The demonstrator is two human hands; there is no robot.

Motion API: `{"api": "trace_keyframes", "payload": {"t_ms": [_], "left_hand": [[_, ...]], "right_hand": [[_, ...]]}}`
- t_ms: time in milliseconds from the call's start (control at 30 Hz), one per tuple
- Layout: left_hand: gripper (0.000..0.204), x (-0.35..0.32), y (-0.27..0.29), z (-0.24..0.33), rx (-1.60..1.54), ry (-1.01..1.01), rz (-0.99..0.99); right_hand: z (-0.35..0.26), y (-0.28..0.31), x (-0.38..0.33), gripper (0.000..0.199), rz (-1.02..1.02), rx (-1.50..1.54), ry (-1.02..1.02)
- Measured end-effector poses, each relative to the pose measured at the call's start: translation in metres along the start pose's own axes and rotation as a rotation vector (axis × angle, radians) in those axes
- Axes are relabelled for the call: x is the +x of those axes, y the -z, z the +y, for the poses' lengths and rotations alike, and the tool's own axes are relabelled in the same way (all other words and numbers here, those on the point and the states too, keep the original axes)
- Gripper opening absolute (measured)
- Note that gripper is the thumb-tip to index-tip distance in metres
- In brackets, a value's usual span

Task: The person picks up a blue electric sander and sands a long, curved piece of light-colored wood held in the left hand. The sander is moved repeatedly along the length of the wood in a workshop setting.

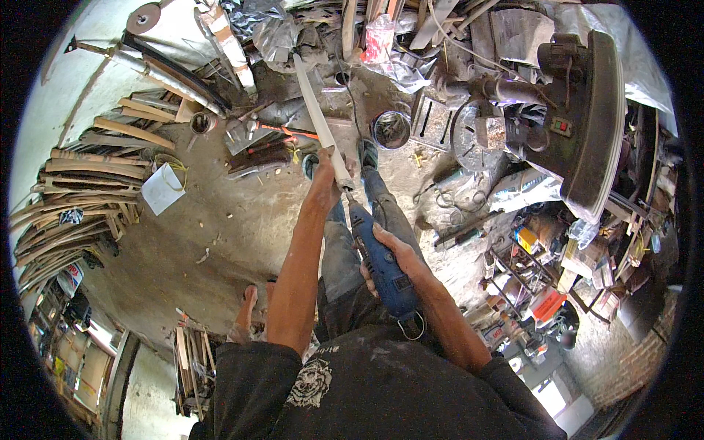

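Note:
My left hand (323,185) is wrapped round the near end of a long, pale, slightly curved piece (314,103), which looks like wood and points away from me. My right hand (396,255) grips the body of a blue rotary tool (380,258), with a wire loop at its rear end. The tool's thin metal tip (349,196) meets the near end face of the pale piece; whether it sits inside a hole there, I cannot tell. Both hands are in front of my body, above my legs.
Curved wooden strips (95,172) are stacked along the left wall. A drill press (579,125) with a belt cover stands at the right. Past my feet are a round tin (391,130) and an orange-handled tool (293,133). Another person's bare foot (250,295) shows at lower left.

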State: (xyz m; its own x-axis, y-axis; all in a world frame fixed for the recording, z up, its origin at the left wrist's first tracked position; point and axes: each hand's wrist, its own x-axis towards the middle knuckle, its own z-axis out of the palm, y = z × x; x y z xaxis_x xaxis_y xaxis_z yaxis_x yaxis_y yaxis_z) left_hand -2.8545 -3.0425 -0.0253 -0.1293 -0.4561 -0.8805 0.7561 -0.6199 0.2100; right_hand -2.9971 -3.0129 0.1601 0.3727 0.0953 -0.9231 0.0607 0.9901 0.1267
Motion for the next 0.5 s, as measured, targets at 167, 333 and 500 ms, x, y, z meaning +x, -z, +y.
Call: {"api": "trace_keyframes", "payload": {"t_ms": [167,333,500], "left_hand": [[0.05,0.002,0.0,-0.001,-0.002,-0.035,0.017],[0.051,0.008,0.008,-0.007,-0.071,-0.052,-0.031],[0.058,0.021,0.018,-0.012,-0.042,-0.005,-0.039]], "right_hand": [[-0.001,0.0,0.0,0.055,0.06,0.001,-0.018],[0.002,0.001,0.0,0.056,0.062,-0.003,-0.01],[0.005,0.005,0.001,0.057,0.015,0.006,-0.006]]}}
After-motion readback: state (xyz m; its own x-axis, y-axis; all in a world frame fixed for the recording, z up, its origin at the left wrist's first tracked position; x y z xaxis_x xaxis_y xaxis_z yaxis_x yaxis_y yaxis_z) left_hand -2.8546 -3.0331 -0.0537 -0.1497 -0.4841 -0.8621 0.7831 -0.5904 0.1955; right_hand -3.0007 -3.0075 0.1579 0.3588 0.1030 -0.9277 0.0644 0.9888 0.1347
